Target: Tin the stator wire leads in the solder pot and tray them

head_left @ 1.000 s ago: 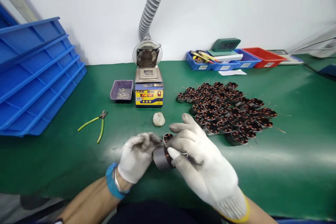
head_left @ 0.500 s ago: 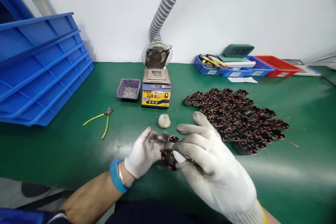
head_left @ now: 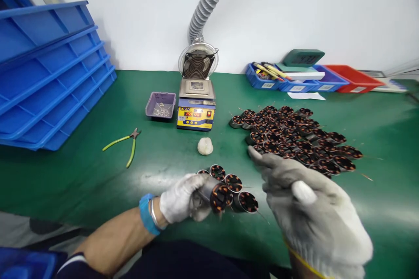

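In my gloved left hand (head_left: pixel 181 198) I grip a motor stator (head_left: pixel 221 197), a dark cylinder with copper windings, its wound end tilted toward me and to the right. Beside and behind it several more stators (head_left: pixel 233 182) stand on the bench, partly hidden by this hand. My gloved right hand (head_left: pixel 314 209) hovers at the near edge of a large cluster of stators (head_left: pixel 290 133). Its index finger is stretched out, the thumb sticks up, and nothing shows in the fingers. Whether the index finger touches a stator I cannot tell.
A solder pot (head_left: pixel 195 115) with a lit display stands mid-bench under an exhaust hose (head_left: pixel 209 4). Near it are a purple tray (head_left: pixel 151 105), a whitish round lump (head_left: pixel 205 146) and green-handled cutters (head_left: pixel 131 150). Stacked blue crates (head_left: pixel 55 83) rise at left; a red bin (head_left: pixel 356 80) sits back right.
My right hand has moved right, away from the held stator, to the cluster. My left hand has closed around the stator. The view has shifted slightly.
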Demonstrator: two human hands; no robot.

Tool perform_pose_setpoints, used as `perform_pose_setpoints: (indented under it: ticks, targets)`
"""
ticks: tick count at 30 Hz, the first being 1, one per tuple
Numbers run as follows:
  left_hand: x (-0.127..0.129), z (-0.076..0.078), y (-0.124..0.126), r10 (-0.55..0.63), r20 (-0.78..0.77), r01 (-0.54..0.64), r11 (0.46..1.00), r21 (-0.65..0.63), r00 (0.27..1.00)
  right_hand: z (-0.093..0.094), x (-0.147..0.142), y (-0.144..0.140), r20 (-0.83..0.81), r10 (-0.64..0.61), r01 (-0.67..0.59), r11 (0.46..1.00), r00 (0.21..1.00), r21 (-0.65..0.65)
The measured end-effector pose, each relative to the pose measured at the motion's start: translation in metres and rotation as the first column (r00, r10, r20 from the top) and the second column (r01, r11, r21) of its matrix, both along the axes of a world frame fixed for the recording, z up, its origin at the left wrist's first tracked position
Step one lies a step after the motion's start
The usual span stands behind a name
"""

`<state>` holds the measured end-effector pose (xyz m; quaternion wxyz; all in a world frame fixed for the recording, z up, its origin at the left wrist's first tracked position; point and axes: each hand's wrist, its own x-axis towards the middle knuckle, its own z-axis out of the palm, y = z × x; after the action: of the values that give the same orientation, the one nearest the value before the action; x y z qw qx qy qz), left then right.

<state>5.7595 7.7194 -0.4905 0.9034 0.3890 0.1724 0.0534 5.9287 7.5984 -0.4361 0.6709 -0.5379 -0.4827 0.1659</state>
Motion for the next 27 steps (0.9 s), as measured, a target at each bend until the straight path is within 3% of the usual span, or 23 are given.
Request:
perform_pose_setpoints:
  ticks: [2, 4, 6, 8, 10, 12, 14, 16, 18, 19, 21, 23, 24, 27]
  targets:
    - [0.002, -0.001, 0.000, 0.003, -0.119, -0.016, 0.994, -0.112, 0.993, -0.003, 0.002, -0.002, 0.275, 0.027, 0.018, 0.987, 0.961, -0.159]
    - [0.003, 0.000, 0.000, -0.020, -0.218, -0.015, 0.987, -0.158, 0.976, -0.009, -0.001, -0.001, 0.536, 0.149, 0.021, 0.954, 0.831, -0.298]
    - [0.002, 0.001, -0.001, -0.021, -0.270, -0.005, 0.995, -0.097, 0.963, -0.016, -0.009, 0.003, 0.674, 0.256, -0.016, 0.940, 0.693, -0.341]
    - [0.000, 0.002, -0.002, 0.011, -0.320, -0.016, 1.000, -0.011, 0.947, -0.023, -0.016, 0.007, 0.732, 0.269, -0.066, 0.954, 0.626, -0.294]
    - [-0.001, 0.003, -0.002, 0.034, -0.348, -0.001, 0.996, 0.094, 0.937, -0.029, -0.020, 0.010, 0.747, 0.236, -0.073, 0.967, 0.621, -0.245]
    - [-0.002, 0.005, 0.000, 0.098, -0.280, -0.016, 0.959, 0.282, 0.955, -0.034, -0.021, 0.010, 0.733, 0.212, -0.051, 0.971, 0.647, -0.235]
    - [-0.004, 0.008, 0.004, 0.228, -0.115, -0.138, 0.846, 0.516, 0.967, -0.037, -0.019, 0.008, 0.707, 0.197, -0.012, 0.966, 0.679, -0.258]
    - [-0.007, 0.013, 0.009, 0.296, 0.013, -0.221, 0.681, 0.699, 0.955, -0.038, -0.015, 0.006, 0.701, 0.184, 0.032, 0.959, 0.689, -0.283]
    - [-0.012, 0.019, 0.016, 0.230, 0.025, -0.152, 0.551, 0.820, 0.973, -0.037, -0.012, 0.004, 0.718, 0.170, 0.076, 0.952, 0.674, -0.297]
    - [-0.015, 0.022, 0.020, 0.166, 0.003, -0.089, 0.516, 0.852, 0.986, -0.036, -0.010, 0.003, 0.729, 0.163, 0.094, 0.950, 0.665, -0.299]
    - [-0.021, 0.028, 0.028, 0.035, -0.056, 0.030, 0.514, 0.857, 0.998, -0.033, -0.008, 0.002, 0.743, 0.145, 0.121, 0.949, 0.653, -0.292]
    - [-0.026, 0.033, 0.034, -0.095, -0.095, 0.132, 0.566, 0.814, 0.991, -0.031, -0.007, 0.001, 0.749, 0.115, 0.142, 0.952, 0.652, -0.270]
    - [-0.028, 0.036, 0.036, -0.106, -0.107, 0.149, 0.583, 0.799, 0.989, -0.030, -0.007, 0.001, 0.751, 0.095, 0.156, 0.954, 0.654, -0.257]
    - [-0.024, 0.037, 0.034, 0.081, -0.160, 0.088, 0.564, 0.821, 0.984, -0.029, -0.009, 0.002, 0.755, 0.034, 0.221, 0.947, 0.655, -0.234]
